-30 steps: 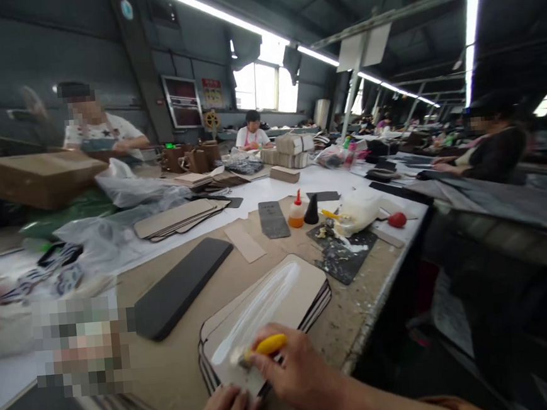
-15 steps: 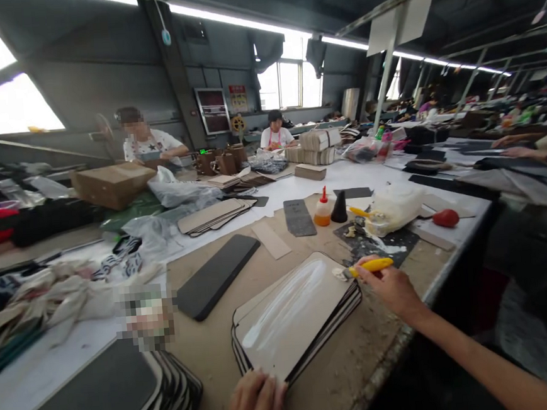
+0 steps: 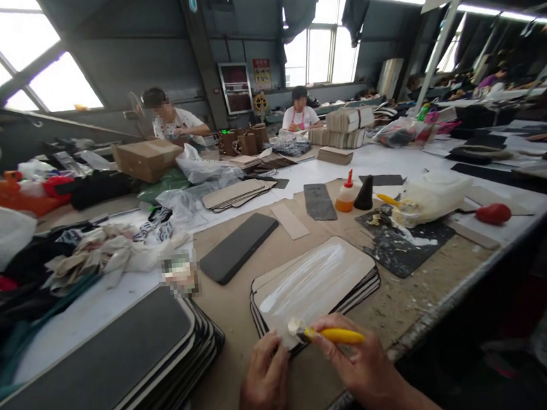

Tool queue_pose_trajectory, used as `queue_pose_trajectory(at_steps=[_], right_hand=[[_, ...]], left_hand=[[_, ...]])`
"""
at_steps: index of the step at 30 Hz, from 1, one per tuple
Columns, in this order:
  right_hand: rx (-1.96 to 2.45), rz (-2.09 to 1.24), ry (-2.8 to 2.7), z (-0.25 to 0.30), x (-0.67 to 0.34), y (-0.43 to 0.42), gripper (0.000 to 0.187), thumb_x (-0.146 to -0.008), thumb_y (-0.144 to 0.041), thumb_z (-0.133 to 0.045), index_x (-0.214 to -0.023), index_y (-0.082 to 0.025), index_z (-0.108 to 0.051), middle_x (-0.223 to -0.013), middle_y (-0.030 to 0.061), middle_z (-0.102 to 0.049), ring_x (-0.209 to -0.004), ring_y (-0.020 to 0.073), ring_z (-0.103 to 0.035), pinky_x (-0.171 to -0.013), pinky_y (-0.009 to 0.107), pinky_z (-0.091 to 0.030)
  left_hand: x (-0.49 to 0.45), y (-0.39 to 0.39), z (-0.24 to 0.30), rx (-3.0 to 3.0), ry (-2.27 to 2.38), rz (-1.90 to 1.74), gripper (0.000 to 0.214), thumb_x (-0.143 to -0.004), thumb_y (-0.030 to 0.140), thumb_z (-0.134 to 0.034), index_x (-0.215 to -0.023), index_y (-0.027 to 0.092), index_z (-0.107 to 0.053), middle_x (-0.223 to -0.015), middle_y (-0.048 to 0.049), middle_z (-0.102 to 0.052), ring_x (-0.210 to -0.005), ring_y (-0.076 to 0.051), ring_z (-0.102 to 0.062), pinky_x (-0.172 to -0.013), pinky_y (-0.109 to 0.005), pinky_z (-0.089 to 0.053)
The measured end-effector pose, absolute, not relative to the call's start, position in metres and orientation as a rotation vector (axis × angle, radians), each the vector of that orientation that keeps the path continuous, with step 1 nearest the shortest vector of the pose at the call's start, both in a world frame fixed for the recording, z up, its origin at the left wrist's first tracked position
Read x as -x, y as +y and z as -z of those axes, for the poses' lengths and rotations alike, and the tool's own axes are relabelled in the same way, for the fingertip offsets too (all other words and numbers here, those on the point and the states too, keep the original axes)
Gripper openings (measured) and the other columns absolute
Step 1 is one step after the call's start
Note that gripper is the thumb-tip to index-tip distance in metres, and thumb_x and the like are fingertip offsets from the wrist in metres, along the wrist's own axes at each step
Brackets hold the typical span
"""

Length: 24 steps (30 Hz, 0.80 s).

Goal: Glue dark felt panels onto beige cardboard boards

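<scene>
My right hand [image 3: 356, 356] is closed around the yellow handle of a glue brush [image 3: 338, 334]. White paste clings to its bristles, which touch the near end of the top beige panel [image 3: 315, 281]. Wet white streaks run lengthwise along that panel, the uppermost of a slightly fanned stack with dark edges. My left hand [image 3: 265, 376], fingers bent together, grips the stack's near left corner, close beside the bristles.
A taller stack of dark panels [image 3: 100, 357] lies at left, with a single dark panel [image 3: 239, 249] beyond. A glue-smeared black board [image 3: 401, 258], a white plastic jug [image 3: 436, 195], an orange-liquid bottle [image 3: 346, 194] and a black cone [image 3: 363, 195] stand at right. Two people sit across the table.
My right hand has brought the brush from the panel's far right corner to its near end, beside my left hand. The left hand stays at the near corner. The view has swung right.
</scene>
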State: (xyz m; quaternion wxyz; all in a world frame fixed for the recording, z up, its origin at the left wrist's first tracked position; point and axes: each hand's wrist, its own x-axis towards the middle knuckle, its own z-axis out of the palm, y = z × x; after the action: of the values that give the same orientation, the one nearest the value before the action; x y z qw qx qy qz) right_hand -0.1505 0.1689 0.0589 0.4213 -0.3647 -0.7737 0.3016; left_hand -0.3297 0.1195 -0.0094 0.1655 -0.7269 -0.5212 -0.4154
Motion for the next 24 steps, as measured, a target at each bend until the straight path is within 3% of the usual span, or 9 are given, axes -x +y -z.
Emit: queue_pose_trajectory(at_steps=[5,13,17,24], right_hand=[[1.074,-0.959,-1.789,-0.061,0.154,0.183,0.020,-0.083,-0.037,-0.053,-0.086,-0.018,-0.059,-0.079,0.0061,-0.064,-0.071,0.0164,-0.062,-0.061,0.022,-0.052],[0.943,-1.097,-1.769,-0.060,0.206,0.207,0.024,-0.084,-0.041,-0.049,-0.084,-0.018,-0.056,-0.079,0.0050,-0.061,-0.071,0.0163,-0.061,-0.067,0.026,-0.050],[1.049,-0.891,-1.795,-0.050,0.189,0.239,0.026,-0.084,-0.043,-0.049,-0.086,-0.018,-0.056,-0.082,0.0058,-0.063,-0.072,0.0170,-0.061,-0.069,0.027,-0.049],[1.428,-0.166,-1.775,-0.055,0.088,0.316,0.040,-0.080,-0.054,-0.042,-0.079,-0.018,-0.060,-0.077,0.0080,-0.066,-0.068,0.0220,-0.062,-0.068,0.034,-0.047]], left_hand=[[0.324,0.118,-0.003,2.011,-1.539,1.189,0.019,-0.084,0.008,-0.044,-0.087,0.016,-0.061,-0.086,-0.0069,-0.063,-0.086,-0.015,-0.062,-0.076,-0.028,-0.056],[0.321,0.119,-0.004,1.974,-1.571,1.169,0.020,-0.086,0.011,-0.042,-0.082,0.014,-0.061,-0.080,-0.0076,-0.063,-0.081,-0.015,-0.062,-0.073,-0.027,-0.056],[0.324,0.118,0.001,1.989,-1.551,1.154,0.021,-0.086,0.010,-0.041,-0.086,0.014,-0.062,-0.083,-0.0075,-0.064,-0.084,-0.016,-0.062,-0.074,-0.027,-0.056],[0.330,0.119,0.010,2.033,-1.489,1.127,0.023,-0.084,0.007,-0.042,-0.091,0.015,-0.062,-0.085,-0.0079,-0.065,-0.088,-0.017,-0.063,-0.075,-0.027,-0.056]])
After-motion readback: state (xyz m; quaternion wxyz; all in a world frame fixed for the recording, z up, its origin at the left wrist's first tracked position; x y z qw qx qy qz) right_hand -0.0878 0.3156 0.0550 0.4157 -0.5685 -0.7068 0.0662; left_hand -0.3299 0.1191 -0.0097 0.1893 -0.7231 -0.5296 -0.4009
